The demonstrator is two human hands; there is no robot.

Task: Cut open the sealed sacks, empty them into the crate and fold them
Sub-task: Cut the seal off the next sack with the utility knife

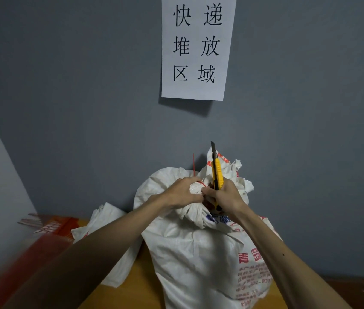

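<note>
A full white woven sack (198, 253) with red print stands upright in front of me. Its bunched neck (195, 188) is bound by a thin red tie (194, 168) whose tail sticks straight up. My left hand (182, 191) is clenched around the neck just below the tie. My right hand (223, 195) grips a yellow utility knife (217, 172), blade pointing up, right beside the tied neck. A second white sack (107, 230) lies slumped to the left behind my left forearm.
The sacks rest on a wooden surface (132, 284). A red-orange crate (49, 226) sits low at the left, blurred. A grey wall is close behind, with a white paper sign (196, 47) bearing black characters.
</note>
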